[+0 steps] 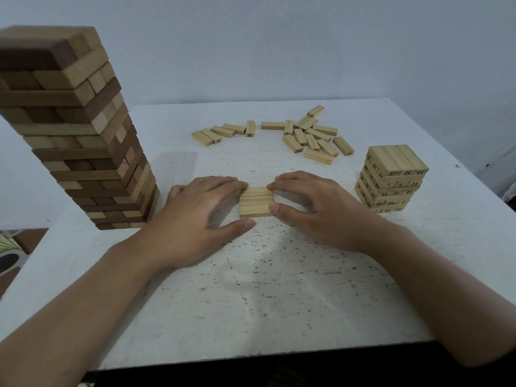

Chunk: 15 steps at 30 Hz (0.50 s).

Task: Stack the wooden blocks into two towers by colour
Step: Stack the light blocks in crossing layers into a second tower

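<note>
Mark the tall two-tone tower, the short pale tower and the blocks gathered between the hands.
tall two-tone tower [69, 152]: head view, its front face, midway up.
short pale tower [393, 160]: head view, its top layer.
gathered blocks [256, 201]: head view, middle of their top faces.
</note>
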Available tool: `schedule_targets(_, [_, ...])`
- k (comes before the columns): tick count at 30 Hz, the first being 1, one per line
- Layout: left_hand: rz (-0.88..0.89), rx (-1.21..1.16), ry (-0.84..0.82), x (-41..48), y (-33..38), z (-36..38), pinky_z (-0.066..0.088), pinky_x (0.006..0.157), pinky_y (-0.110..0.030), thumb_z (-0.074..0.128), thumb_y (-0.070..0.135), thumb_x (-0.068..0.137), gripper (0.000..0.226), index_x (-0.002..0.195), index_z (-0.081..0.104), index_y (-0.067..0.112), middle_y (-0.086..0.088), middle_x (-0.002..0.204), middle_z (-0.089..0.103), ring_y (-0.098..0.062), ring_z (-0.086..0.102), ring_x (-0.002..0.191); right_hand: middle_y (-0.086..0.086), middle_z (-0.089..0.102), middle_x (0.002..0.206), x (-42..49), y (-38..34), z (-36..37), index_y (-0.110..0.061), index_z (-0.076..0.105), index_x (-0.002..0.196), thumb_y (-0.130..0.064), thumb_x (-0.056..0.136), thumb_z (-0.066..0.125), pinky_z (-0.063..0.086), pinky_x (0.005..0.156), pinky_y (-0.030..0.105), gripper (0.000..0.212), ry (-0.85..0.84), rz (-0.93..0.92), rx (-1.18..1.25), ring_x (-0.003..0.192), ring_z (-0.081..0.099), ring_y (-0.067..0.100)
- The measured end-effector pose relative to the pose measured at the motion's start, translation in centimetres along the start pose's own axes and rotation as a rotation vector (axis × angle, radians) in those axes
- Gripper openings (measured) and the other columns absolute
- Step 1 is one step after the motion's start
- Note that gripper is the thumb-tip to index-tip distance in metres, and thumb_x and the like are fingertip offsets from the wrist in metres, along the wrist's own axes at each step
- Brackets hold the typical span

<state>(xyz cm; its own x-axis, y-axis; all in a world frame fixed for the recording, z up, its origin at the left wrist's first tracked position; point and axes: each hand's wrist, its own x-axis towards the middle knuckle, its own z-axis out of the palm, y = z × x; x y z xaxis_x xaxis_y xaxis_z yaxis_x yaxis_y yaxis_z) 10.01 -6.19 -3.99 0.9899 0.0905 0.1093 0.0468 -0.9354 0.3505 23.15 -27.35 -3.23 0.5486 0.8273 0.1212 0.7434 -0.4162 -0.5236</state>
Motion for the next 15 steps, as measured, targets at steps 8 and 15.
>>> schedule_targets(8, [0.001,0.002,0.012,0.24,-0.09,0.03,0.017,0.107,-0.031,0.038,0.080,0.086,0.075,0.150,0.040,0.041,0.026,0.152,0.038,0.004,0.024,0.141,-0.010,0.054,0.142,-0.06,0.04,0.03,-0.024,0.059,0.140,-0.044,0.100,0.057,0.023,0.095,-0.004,0.045,0.010,-0.015,0.008,0.128,0.044,-0.002])
schedule_targets(15, [0.010,-0.001,0.014,0.42,-0.30,0.12,0.017,0.104,-0.032,0.038,0.073,0.090,0.064,0.146,0.045,0.042,0.026,0.150,0.040,0.002,0.027,0.140,-0.011,0.056,0.139,-0.02,0.13,0.02,-0.024,0.060,0.138,-0.046,0.099,0.058,0.025,0.095,-0.002,0.045,0.014,-0.022,-0.004,0.125,0.046,-0.003])
